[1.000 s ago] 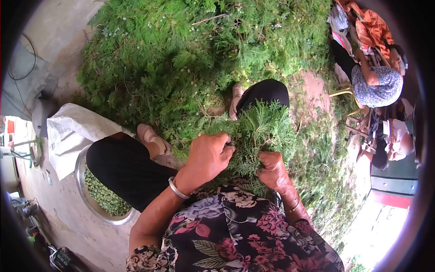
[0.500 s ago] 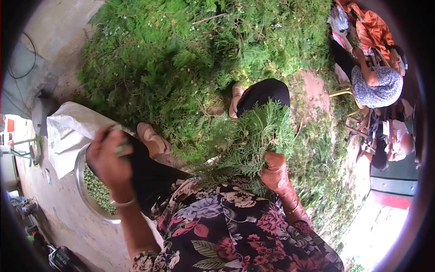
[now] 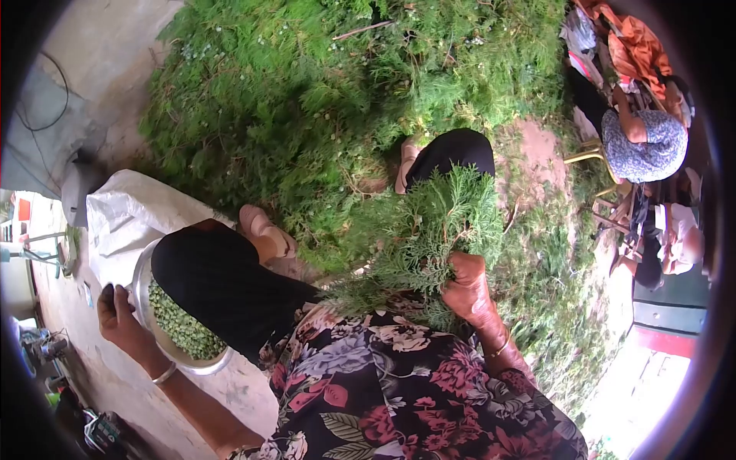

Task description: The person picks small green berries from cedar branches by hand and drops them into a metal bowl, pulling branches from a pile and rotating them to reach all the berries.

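My right hand (image 3: 466, 290) is closed around the stems of a leafy cypress sprig (image 3: 441, 230) in front of my lap. Out at the left, my left hand (image 3: 126, 326) hangs beside a round metal basin (image 3: 140, 280), its fingers slightly apart and nothing visible between them. Small green cones (image 3: 182, 326) lie in the basin, partly hidden by my knee. A thick spread of cut cypress branches (image 3: 284, 100) covers the ground around my feet.
A white woven sack (image 3: 126, 211) lies against the basin. At the right a person (image 3: 644, 142) sits on a yellow-legged stool (image 3: 584, 156), with another person (image 3: 681, 238) nearby. Orange cloth (image 3: 636, 46) is piled behind. A black cable (image 3: 57, 103) lies at the left.
My left hand has moved from above my left knee, where it held something small and green, down and left past the basin. My right hand still grips the sprig.
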A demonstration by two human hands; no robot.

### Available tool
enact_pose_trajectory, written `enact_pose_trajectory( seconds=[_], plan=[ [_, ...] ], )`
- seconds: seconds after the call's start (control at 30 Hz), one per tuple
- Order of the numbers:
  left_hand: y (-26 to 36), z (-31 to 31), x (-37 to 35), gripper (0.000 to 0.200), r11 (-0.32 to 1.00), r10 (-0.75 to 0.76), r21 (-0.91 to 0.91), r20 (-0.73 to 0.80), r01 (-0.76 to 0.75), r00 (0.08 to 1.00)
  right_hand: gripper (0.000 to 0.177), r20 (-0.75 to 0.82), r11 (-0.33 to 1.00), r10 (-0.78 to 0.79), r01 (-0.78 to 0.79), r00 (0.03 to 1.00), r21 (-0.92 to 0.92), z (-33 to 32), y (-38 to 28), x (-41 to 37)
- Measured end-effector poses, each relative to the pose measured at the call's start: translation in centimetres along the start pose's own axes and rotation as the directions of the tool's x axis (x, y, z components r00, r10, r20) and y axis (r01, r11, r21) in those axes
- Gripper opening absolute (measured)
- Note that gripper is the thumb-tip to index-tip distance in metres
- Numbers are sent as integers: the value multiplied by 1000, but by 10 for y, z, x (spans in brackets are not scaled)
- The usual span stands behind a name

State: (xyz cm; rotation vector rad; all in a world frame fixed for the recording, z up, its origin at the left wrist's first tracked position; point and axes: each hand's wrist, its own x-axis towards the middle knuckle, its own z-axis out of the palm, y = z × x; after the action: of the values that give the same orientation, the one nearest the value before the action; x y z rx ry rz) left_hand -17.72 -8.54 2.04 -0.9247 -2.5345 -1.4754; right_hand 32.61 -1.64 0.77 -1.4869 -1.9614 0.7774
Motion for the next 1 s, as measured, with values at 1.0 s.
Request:
enact_pose_trajectory(
  seconds=[1.0],
  plan=[
    [135, 203, -183, 45, 483, 190, -465, 883, -742, -430, 12, 72, 987, -107, 97, 992, 129, -2, 4, 5]
  ],
)
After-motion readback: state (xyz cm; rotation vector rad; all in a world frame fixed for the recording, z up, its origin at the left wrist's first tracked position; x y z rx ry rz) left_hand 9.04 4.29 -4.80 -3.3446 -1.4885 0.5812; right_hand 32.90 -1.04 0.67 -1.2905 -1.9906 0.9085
